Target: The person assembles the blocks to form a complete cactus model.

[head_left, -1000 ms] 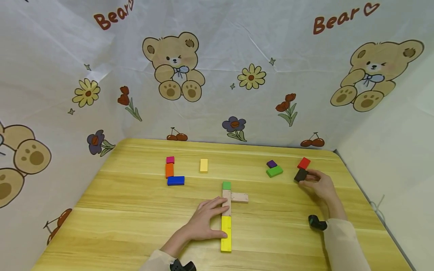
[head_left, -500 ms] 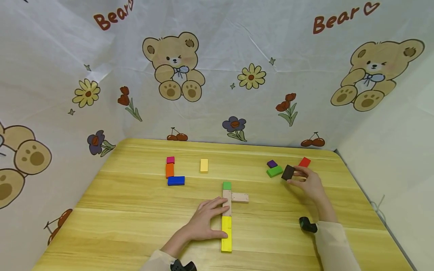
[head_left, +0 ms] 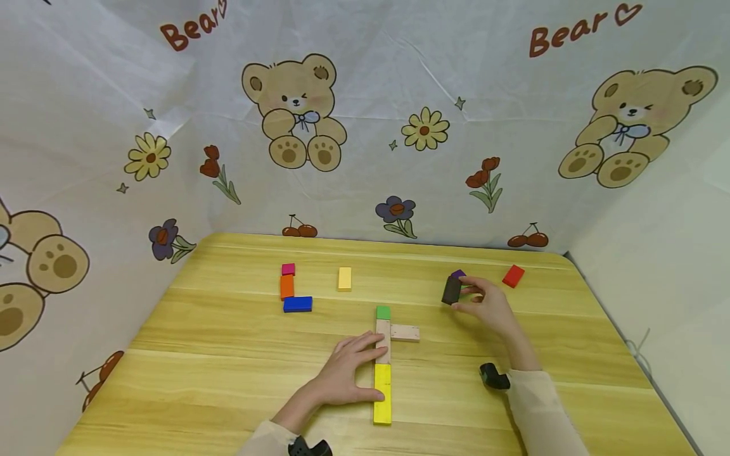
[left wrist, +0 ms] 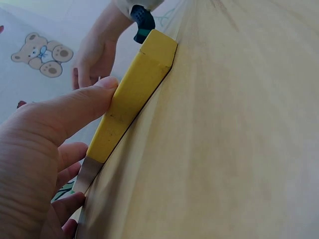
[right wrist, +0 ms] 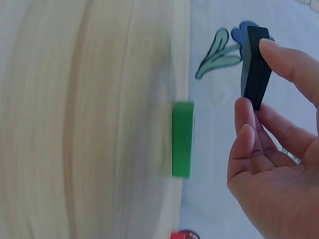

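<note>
In the head view my right hand (head_left: 492, 311) holds a black block (head_left: 452, 290) above the table, thumb on one end and fingers at the other. The right wrist view shows the black block (right wrist: 256, 69) pinched there, with a green block (right wrist: 183, 139) on the table nearby. My left hand (head_left: 342, 377) rests along a straight row, its thumb touching the yellow block (head_left: 383, 399) and its fingertips on the plain wooden block (head_left: 383, 354). A small green block (head_left: 383, 312) tops this row. Another plain wooden block (head_left: 406, 333) juts out rightward.
At the back left, pink (head_left: 288, 269), orange (head_left: 287, 287) and blue (head_left: 298, 304) blocks touch in a line with a corner. A pale yellow block (head_left: 345, 279) stands apart. A purple block (head_left: 459, 273) is partly hidden behind the black one; a red block (head_left: 513, 276) lies back right.
My right hand has carried the black block leftward, away from the red block to in front of the purple one, turning it more upright. My left hand has stayed in place.
</note>
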### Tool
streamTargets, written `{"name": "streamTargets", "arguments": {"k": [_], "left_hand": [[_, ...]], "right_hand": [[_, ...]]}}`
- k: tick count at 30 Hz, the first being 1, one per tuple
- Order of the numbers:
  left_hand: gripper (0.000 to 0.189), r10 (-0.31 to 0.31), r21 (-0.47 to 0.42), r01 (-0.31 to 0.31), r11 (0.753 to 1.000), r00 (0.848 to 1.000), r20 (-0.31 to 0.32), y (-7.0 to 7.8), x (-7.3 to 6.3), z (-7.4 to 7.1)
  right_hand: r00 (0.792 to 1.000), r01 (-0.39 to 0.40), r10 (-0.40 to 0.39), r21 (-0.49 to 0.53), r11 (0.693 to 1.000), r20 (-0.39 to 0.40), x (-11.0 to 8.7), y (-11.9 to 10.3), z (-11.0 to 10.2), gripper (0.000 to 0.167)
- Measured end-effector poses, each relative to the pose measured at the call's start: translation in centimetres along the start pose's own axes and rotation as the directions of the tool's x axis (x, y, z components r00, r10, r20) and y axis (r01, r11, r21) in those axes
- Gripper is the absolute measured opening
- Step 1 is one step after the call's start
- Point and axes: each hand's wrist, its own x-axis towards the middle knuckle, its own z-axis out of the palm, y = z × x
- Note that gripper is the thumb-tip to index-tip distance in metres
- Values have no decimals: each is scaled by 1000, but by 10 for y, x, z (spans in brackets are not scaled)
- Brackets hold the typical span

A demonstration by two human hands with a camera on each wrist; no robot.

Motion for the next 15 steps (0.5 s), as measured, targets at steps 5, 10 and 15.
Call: {"name": "streamTargets", "arguments": {"k": [5, 10, 15], "left_hand": [[79, 2, 12, -2, 1000, 1000, -3, -1, 0, 1], [79, -2, 9, 2, 1000, 1000, -6, -1, 0, 1], [80, 5, 30, -5, 1000, 1000, -10, 0, 0, 1]], "right_hand": [[999, -2, 3, -8, 1000, 33, 4, -6, 15, 65], [997, -2, 1, 10, 1000, 75, 4, -14, 27, 65], [995, 13, -14, 15, 1000, 100, 5, -18, 37, 64]]}}
